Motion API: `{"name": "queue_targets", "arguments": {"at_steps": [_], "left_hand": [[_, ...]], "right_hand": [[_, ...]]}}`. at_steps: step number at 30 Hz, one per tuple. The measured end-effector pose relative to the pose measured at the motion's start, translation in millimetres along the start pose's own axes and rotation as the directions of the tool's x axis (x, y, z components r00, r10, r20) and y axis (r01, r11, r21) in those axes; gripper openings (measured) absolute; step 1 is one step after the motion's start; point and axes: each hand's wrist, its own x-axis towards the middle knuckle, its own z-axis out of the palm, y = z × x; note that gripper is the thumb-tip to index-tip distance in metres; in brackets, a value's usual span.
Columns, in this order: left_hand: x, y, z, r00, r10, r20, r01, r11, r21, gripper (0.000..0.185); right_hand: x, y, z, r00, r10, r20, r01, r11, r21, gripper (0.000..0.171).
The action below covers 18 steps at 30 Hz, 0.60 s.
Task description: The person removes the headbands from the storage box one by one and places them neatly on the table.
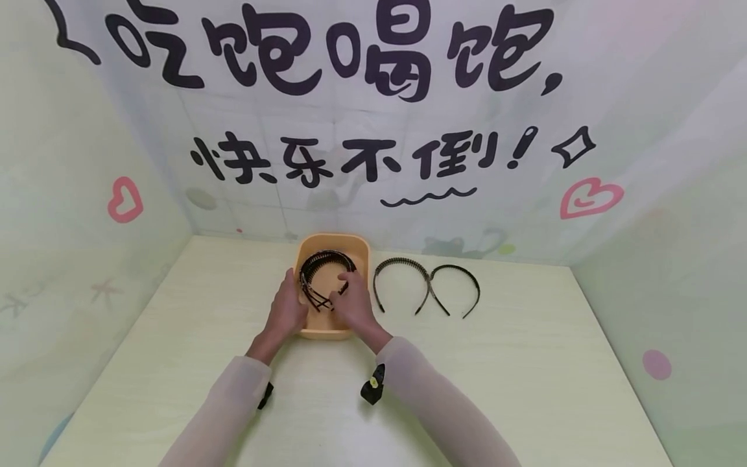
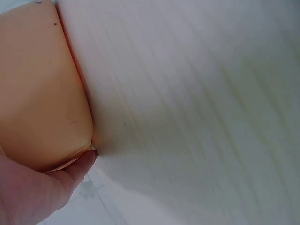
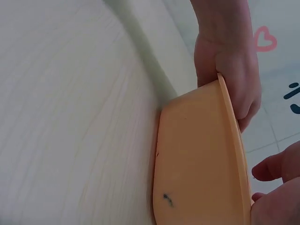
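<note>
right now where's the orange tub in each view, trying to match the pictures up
Head: the orange tub stands centre, at the table's far edge, headbands inside, both hands at it.
Left wrist: its outer wall fills the upper left, above a finger of the left hand.
Right wrist: its wall and rim rise at lower right, the left hand over the rim.
Shared landmark: the pale wood-grain table beside the tub in all three.

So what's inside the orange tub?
Black headbands lie inside the orange tub, some toothed. The right hand pinches one; the left hand grips the rim. Their exact count and the tub's floor are covered.
</note>
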Motion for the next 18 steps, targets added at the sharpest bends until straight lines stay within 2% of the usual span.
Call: {"name": "queue_targets", "arguments": {"at_steps": [3,6,7,10,12,14,17,18], "left_hand": [[-0.5,0.2,-0.3,1.000,-0.002,-0.001,0.002,1.000,0.003,0.088],[-1.0,0.0,-0.1,1.000,0.004,-0.004,-0.004,1.000,0.007,0.087],[-1.0,-0.1,0.1,1.000,0.009,-0.007,-0.009,1.000,0.007,0.084],[-0.7,-1.0,1.2,1.000,0.023,-0.012,-0.023,1.000,0.008,0.079],[-0.2,-1.6,1.8,0.999,0.027,-0.017,-0.027,1.000,0.009,0.076],[0.3,-1.7,2.3,0.999,0.027,-0.019,-0.026,1.000,0.009,0.076],[0.9,-1.5,2.3,1.000,0.025,-0.019,-0.025,1.000,0.010,0.078],[1.0,-1.4,2.1,1.000,0.025,-0.019,-0.025,1.000,0.010,0.078]], "right_hand": [[-0.4,-0.1,1.9,0.999,-0.013,-0.035,0.012,1.000,-0.015,0.044],[-0.1,-0.3,2.5,0.997,0.001,-0.075,0.000,1.000,0.016,0.047],[0.2,-0.2,2.7,0.996,0.009,-0.091,-0.006,0.999,0.033,0.048],[2.2,0.4,2.8,0.993,0.006,-0.119,0.006,0.995,0.104,0.036],[2.7,-0.4,2.4,0.992,0.014,-0.127,0.004,0.991,0.135,0.037],[2.8,-1.8,1.9,0.991,0.026,-0.128,-0.006,0.988,0.154,0.040],[1.7,-5.1,1.1,0.990,0.055,-0.132,-0.032,0.984,0.176,0.058],[1.9,-5.8,1.0,0.989,0.055,-0.135,-0.030,0.983,0.180,0.059]]}}
